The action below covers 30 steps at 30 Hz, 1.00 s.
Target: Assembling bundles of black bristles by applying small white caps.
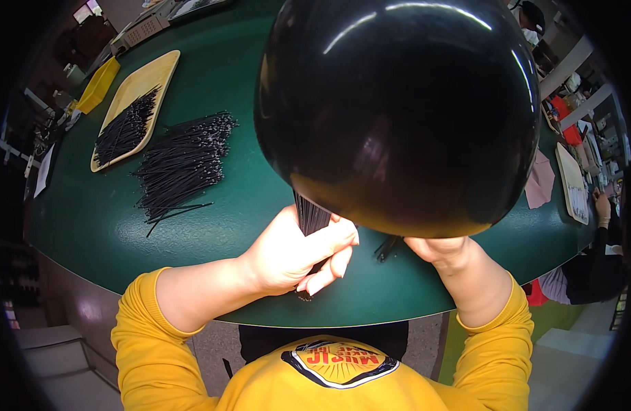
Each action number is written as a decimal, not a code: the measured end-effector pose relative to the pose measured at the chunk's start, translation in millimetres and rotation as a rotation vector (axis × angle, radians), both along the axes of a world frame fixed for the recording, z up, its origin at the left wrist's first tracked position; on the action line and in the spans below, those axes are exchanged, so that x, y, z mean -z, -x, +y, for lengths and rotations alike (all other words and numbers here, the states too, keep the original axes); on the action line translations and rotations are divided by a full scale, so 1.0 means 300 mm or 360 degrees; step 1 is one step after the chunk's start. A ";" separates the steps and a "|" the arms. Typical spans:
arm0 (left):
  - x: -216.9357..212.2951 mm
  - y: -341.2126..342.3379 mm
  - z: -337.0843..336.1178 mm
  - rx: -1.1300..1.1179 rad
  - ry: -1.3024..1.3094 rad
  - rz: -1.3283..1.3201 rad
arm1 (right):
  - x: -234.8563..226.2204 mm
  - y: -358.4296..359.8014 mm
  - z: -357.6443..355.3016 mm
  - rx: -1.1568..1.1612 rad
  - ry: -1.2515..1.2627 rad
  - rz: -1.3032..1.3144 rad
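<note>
A bundle of thin black wires [311, 215] stands between the fingers and palm of my left hand [298, 250], which is closed around it. The bundle's lower ends poke out below my fingers, and its upper part goes out of sight behind a large glossy black dome [397, 123], which looks like a lampshade. My right hand [442, 249] is under the dome's lower rim. Only its heel and wrist show; the fingers are hidden. Between my hands, a few loose black wire ends [386, 248] lie on the green table [254, 301].
To the left lies a wide pile of black wires [185, 164], beside a cream tray [163, 72] holding more. Beyond it sits a yellow bin [99, 85]. At the right are a pink sheet [540, 181], another tray [571, 179] and another person's hand [602, 205].
</note>
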<state>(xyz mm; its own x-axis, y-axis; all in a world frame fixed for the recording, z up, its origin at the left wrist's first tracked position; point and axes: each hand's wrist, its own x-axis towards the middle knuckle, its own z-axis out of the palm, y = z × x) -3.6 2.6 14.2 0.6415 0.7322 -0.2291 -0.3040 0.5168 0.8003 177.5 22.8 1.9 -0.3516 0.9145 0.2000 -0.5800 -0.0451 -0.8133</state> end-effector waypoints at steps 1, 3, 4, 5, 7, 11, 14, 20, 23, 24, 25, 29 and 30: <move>-0.001 0.001 -0.001 0.0000 -0.0002 0.0000 | 0.004 0.000 -0.002 0.0039 -0.0068 -0.0022; 0.002 -0.008 0.001 -0.0015 0.0046 -0.0001 | 0.012 -0.009 -0.006 0.0138 -0.0201 -0.0075; 0.001 -0.014 0.002 -0.0005 0.0044 -0.0008 | 0.015 -0.003 -0.015 0.0168 -0.0230 -0.0060; 0.004 -0.010 0.001 -0.0019 0.0037 -0.0013 | 0.020 0.003 -0.013 0.0170 -0.0240 -0.0040; 0.008 -0.004 -0.001 -0.0040 0.0033 -0.0011 | 0.020 0.004 -0.007 0.0084 -0.0118 -0.0011; 0.007 -0.005 -0.002 -0.0022 0.0016 -0.0037 | 0.022 -0.009 -0.009 -0.0127 0.0261 0.0076; 0.012 -0.010 0.006 0.0028 0.0017 -0.0041 | 0.040 -0.013 -0.004 -0.0324 0.0086 -0.0032; 0.029 -0.027 -0.003 0.0100 0.0028 -0.0044 | -0.022 0.035 -0.021 -0.0063 0.0230 0.0090; 0.025 -0.012 0.005 0.0238 0.0057 -0.0032 | -0.044 0.034 -0.025 0.0175 0.0389 0.0211; 0.018 -0.002 0.011 0.0352 0.0046 0.0022 | -0.017 0.013 -0.022 0.0031 0.0293 0.0195; 0.011 0.002 0.013 0.0466 0.0035 0.0076 | -0.014 0.006 -0.016 -0.0114 0.0248 0.0247; 0.000 -0.009 0.006 0.0392 -0.0050 0.0069 | -0.045 0.012 -0.013 -0.0118 -0.0120 -0.0467; 0.003 -0.014 0.001 0.0391 -0.0048 0.0074 | -0.050 0.011 -0.017 -0.0088 -0.0132 -0.0717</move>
